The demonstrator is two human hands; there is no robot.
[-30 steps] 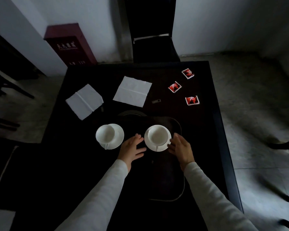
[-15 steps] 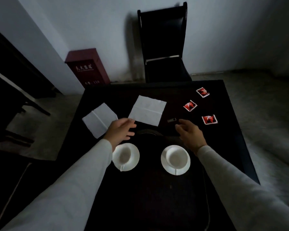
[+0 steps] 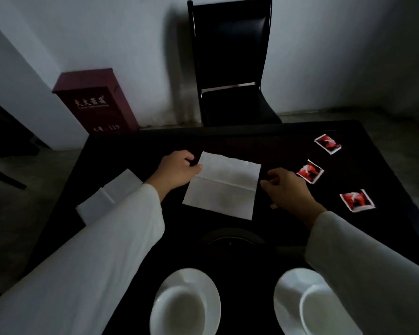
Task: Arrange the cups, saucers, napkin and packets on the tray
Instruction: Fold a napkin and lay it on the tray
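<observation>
Head view shows both hands at a white creased paper napkin (image 3: 221,186) lying flat on the dark bench (image 3: 288,139). The left hand (image 3: 177,170) pinches its left edge; the right hand (image 3: 286,189), fingers curled, sits just beside its right edge (contact unclear). Two white cups on white saucers (image 3: 185,303) (image 3: 307,305) stand nearest, three red packets (image 3: 310,171) to the right.

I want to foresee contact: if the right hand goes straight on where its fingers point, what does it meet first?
Probably the right edge of the unfolded napkin: the right hand points left toward it, a narrow gap apart. Height above the table is unclear.
</observation>
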